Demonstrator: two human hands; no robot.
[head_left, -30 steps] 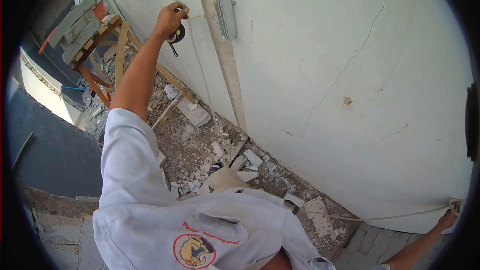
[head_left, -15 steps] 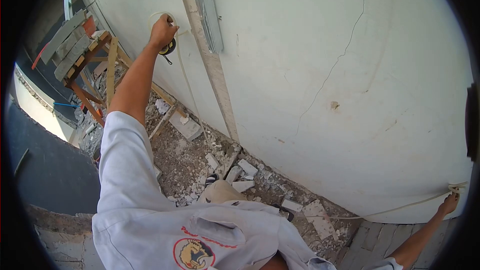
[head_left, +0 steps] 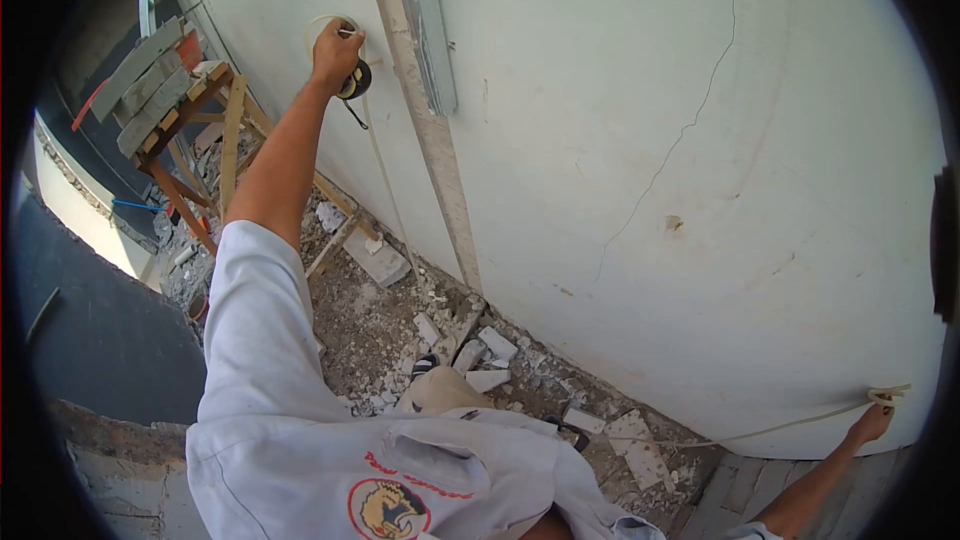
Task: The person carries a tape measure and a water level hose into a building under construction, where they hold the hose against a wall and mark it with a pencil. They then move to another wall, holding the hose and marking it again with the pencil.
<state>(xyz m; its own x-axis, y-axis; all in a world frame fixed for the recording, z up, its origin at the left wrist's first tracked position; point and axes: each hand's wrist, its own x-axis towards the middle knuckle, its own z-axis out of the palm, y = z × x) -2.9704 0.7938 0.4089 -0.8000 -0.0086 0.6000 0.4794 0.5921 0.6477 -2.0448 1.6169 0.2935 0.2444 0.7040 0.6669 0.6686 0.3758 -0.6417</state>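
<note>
My left hand (head_left: 336,55) is raised against the white wall on the left, fingers closed around a looped length of thin pale hose. A black-and-yellow tape measure (head_left: 355,81) with a dangling strap hangs at the palm of that same hand; how it is held is hidden. From there the pale hose (head_left: 383,170) drops along the wall to the rubble. It shows again at lower right, rising to my right hand (head_left: 873,423), which is closed on its small coil close to the wall.
A wooden trestle (head_left: 190,105) loaded with grey boards stands at left. Rubble and broken blocks (head_left: 487,380) cover the ground along the wall (head_left: 570,140). A metal channel (head_left: 425,30) runs up the wall's groove, and a long crack lies to its right.
The view has shifted slightly. My left hand has turned a little, showing more of the tape measure. My right hand with the hose sits slightly lower and further left in view.
</note>
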